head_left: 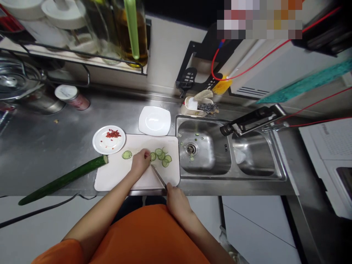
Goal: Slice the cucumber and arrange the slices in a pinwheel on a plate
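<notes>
On a white cutting board, my left hand is closed, fingertips at a cucumber slice; what they pinch is too small to make out. My right hand is wrapped round the handle of a knife at the board's front edge, the blade pointing up and left towards my left fingertips. Several thin green slices lie right of my left hand, and a small pile of slices lies left of it. A long cucumber rests with its cut end on the board's left edge.
Behind the board are a round plate with red pieces and a white square plate. A double sink with a faucet adjoins on the right. A lidded jar and a bottle rack are at the back left.
</notes>
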Motion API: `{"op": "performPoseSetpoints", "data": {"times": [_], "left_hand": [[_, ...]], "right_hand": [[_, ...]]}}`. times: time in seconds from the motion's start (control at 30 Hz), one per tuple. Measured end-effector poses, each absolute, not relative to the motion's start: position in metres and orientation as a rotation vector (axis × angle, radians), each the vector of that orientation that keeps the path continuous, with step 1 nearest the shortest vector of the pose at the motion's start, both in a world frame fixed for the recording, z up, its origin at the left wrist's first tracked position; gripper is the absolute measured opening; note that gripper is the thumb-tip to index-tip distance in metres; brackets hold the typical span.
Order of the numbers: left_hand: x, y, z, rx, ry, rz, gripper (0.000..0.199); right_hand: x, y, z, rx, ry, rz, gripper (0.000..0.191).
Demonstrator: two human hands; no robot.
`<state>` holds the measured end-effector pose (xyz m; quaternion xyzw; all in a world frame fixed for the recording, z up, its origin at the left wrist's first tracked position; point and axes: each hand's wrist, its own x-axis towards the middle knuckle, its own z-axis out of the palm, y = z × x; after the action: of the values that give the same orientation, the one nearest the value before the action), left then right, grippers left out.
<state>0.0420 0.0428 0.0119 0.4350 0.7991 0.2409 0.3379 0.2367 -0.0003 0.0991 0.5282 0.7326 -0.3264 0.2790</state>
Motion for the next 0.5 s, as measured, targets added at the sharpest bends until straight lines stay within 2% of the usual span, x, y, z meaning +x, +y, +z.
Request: {"op": "performPoseSetpoints", "data": {"times": [0.27, 0.4, 0.5], "left_hand": [[0.038, 0.044, 0.004, 1.352, 2.037, 0.547, 0.033], [0.039, 0.048, 0.0, 1.44, 1.968, 0.451, 0.027], [0.038, 0.05, -0.002, 1.445, 1.977, 0.428, 0.032]], "right_hand": [[0.234, 0.004, 0.101, 1.413, 1.958, -0.871, 0.034], [0.235, 0.004, 0.102, 1.423, 1.959, -0.857, 0.032], [0.236, 0.003, 0.101, 1.42, 1.959, -0.86, 0.032]]}}
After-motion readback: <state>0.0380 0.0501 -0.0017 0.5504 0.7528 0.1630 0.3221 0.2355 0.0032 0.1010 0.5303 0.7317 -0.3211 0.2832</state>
